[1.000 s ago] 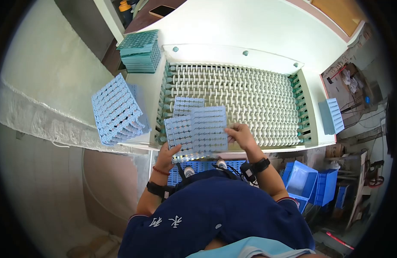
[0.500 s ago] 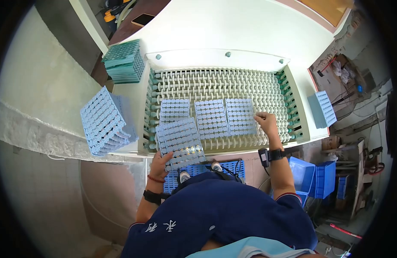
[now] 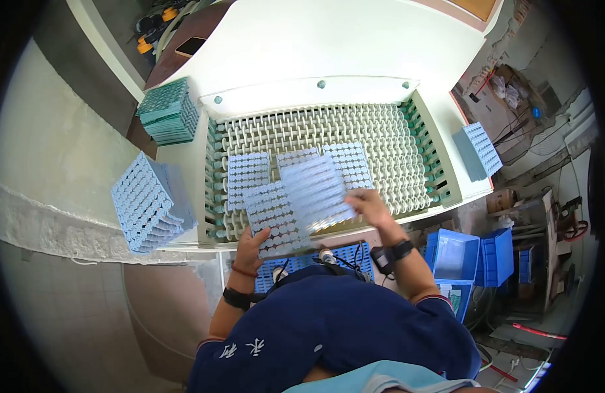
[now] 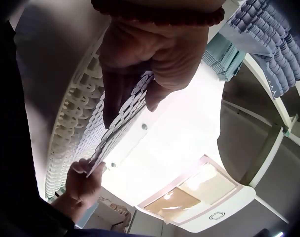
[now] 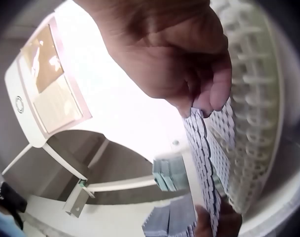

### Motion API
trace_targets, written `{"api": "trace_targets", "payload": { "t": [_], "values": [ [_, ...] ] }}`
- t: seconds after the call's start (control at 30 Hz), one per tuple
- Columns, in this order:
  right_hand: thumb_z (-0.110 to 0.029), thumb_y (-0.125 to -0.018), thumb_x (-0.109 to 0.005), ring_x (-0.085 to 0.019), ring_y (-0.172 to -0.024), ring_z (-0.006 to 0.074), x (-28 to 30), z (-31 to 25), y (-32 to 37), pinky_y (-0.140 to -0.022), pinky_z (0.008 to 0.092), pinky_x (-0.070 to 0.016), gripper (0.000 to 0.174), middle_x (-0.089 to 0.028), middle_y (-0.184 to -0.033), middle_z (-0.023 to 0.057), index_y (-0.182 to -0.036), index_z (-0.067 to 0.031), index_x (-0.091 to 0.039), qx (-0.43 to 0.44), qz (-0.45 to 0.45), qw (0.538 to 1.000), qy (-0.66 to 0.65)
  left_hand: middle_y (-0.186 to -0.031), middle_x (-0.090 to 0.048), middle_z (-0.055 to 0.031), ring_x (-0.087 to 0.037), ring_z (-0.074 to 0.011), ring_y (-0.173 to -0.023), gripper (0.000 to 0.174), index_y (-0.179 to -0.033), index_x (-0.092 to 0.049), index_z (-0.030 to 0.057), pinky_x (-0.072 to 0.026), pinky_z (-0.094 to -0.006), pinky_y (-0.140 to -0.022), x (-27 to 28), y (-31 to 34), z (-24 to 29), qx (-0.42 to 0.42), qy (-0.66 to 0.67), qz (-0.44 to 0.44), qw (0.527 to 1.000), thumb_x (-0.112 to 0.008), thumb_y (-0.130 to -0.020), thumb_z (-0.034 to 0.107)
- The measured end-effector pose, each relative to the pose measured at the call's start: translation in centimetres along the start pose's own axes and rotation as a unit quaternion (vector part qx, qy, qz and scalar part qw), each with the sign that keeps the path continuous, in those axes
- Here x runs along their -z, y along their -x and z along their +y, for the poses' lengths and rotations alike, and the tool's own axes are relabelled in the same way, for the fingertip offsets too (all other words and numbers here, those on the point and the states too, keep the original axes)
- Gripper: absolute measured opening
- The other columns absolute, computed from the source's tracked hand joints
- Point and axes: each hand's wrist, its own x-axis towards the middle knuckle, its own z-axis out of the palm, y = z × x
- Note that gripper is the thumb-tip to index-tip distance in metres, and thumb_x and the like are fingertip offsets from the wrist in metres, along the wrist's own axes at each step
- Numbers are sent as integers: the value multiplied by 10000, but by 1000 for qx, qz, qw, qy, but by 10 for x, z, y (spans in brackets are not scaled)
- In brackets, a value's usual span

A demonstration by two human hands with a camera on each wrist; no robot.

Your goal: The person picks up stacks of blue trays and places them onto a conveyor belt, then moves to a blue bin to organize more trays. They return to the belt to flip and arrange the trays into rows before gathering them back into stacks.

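Observation:
My left hand (image 3: 248, 252) grips the lower left edge of a pale blue circuit-board panel (image 3: 271, 213), made of rows of small round boards, above the front edge of the roller bed. My right hand (image 3: 373, 208) pinches the right edge of another such panel (image 3: 315, 190), blurred, which overlaps the left hand's panel. Under them, three similar panels lie on the white rollers: a left one (image 3: 248, 171), a partly covered middle one (image 3: 296, 156) and a right one (image 3: 349, 159). The right wrist view shows thumb and fingers at the corner of the pinched panel (image 5: 199, 143).
White roller conveyor (image 3: 394, 144) with raised side walls. On its left ledge stand a green panel stack (image 3: 168, 111) and a blue stack (image 3: 145, 203); a smaller blue stack (image 3: 480, 150) is on the right ledge. Blue bins (image 3: 454, 255) are on the floor at right.
The right hand laid a panel on the rollers at right, let go, came back left and took another panel from the left hand's. The head view has shifted.

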Motion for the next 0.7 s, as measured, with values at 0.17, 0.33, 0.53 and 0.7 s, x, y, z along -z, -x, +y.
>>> {"api": "trace_targets", "payload": {
  "t": [0.17, 0.33, 0.53, 0.7],
  "values": [
    [-205, -832, -635, -505, -525, 67, 120, 16, -6, -483, 220, -443, 228, -551, -607, 3, -871, 17, -672, 3, 208, 978, 19, -1148, -562, -151, -597, -256, -988, 367, -1235, -436, -12, -520, -398, -828, 23, 7, -2, -14, 8, -1, 1000, -512, -880, 41],
    [-171, -827, -634, -459, -467, 86, 189, 53, -27, -448, 240, -391, 211, -538, -573, -9, -834, 37, -672, -21, 255, 937, 239, -1143, -567, -153, -603, -257, -977, 361, -1227, -441, -24, -518, -399, -835, 27, 12, -2, -23, -12, 13, 1000, -507, -878, 43],
    [-141, -801, -649, -540, -536, 90, 180, 32, -3, -453, 233, -443, 179, -593, -624, 38, -850, 27, -683, -24, 325, 937, 130, -1107, -584, -140, -614, -244, -942, 335, -1194, -469, -30, -523, -375, -800, 25, 19, -1, -18, -20, 18, 999, -519, -870, 38],
    [-181, -829, -645, -551, -557, 85, 96, 9, 12, -478, 207, -496, 234, -592, -690, 43, -889, 45, -658, -2, 221, 970, -98, -1120, -580, -148, -611, -245, -949, 357, -1203, -465, -30, -520, -369, -808, 16, 21, -4, -18, 4, 10, 1000, -548, -872, 75]
  ]
}}
